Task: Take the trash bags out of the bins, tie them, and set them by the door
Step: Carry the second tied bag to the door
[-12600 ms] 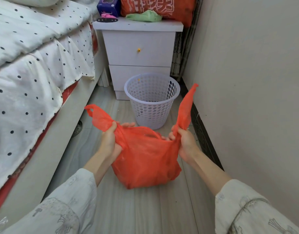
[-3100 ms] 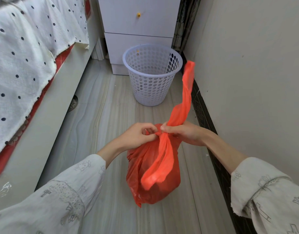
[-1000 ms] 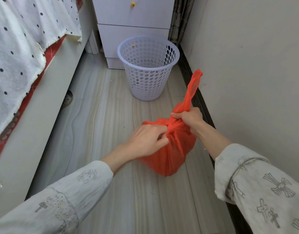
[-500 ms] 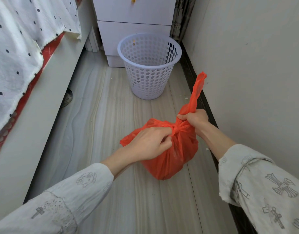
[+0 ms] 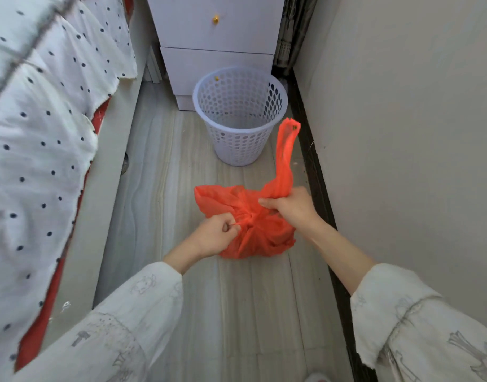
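An orange trash bag (image 5: 260,238) sits on the pale wood floor in the narrow aisle, its top gathered into a knot. My left hand (image 5: 214,235) pinches a short strand of the bag at the left of the knot. My right hand (image 5: 290,206) grips the base of the bag's long handle strip, which stands up towards the bin. A lavender perforated bin (image 5: 241,117) stands just beyond the bag, with no liner in it.
A bed with a dotted white cover (image 5: 44,133) and a pale frame runs along the left. A white two-drawer nightstand (image 5: 217,37) stands behind the bin. The wall (image 5: 402,133) with a dark skirting closes the right side.
The bag has been lowered onto the floor and sits flatter. My left hand has shifted from gripping the neck to pinching a strand, and both hands pull apart at the knot.
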Tool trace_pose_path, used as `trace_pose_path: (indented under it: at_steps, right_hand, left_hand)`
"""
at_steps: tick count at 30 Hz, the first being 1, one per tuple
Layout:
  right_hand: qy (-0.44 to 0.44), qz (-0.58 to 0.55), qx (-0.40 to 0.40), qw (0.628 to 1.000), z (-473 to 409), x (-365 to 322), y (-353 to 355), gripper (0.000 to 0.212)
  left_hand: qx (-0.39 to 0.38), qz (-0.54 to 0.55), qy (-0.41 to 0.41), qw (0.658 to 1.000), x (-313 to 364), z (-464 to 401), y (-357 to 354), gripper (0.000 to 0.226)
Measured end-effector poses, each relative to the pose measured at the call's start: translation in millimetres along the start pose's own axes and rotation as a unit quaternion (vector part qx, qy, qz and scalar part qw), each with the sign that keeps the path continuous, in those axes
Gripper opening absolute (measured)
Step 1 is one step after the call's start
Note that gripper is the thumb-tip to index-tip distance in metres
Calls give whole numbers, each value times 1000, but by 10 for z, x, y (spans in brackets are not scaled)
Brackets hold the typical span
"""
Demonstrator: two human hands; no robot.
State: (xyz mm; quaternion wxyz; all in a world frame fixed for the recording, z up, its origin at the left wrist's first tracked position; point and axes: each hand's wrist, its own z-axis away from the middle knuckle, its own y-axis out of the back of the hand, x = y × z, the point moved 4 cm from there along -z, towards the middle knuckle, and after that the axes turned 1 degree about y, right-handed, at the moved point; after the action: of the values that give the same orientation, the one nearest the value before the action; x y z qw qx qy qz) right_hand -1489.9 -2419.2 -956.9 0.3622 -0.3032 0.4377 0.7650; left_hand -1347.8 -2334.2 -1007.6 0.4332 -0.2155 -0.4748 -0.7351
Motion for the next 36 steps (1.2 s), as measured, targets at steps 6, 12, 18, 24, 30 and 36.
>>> trace_pose_path:
  at_steps: [6, 12, 18, 24, 30, 36]
  right_hand:
    - [-44, -32, -65, 996, 871, -837, 315, 19]
    - [-34, 103, -120, 987, 1908, -2061, 708, 25]
    - [27, 194, -181, 964, 3066, -3198, 1045, 33]
    - [107, 175, -248, 947, 3847, -3935, 1022, 43]
    - [216, 234, -354, 879, 4607, -4331, 538, 35]
    - [330, 321, -477, 749, 5701, -4504, -35, 35]
  left_hand:
    - [-79, 23, 70, 994, 627, 987, 639, 29]
    - [-67, 37, 105, 991, 1404, 2209, 1844, 16]
    - [1, 60, 112, 992, 2172, 3549, 2897, 16]
    - [139, 139, 146, 969, 2369, 4808, 3306, 17]
    - [323, 231, 213, 893, 2240, 6160, 3097, 18]
    - [459, 292, 286, 789, 2112, 7486, 2548, 15]
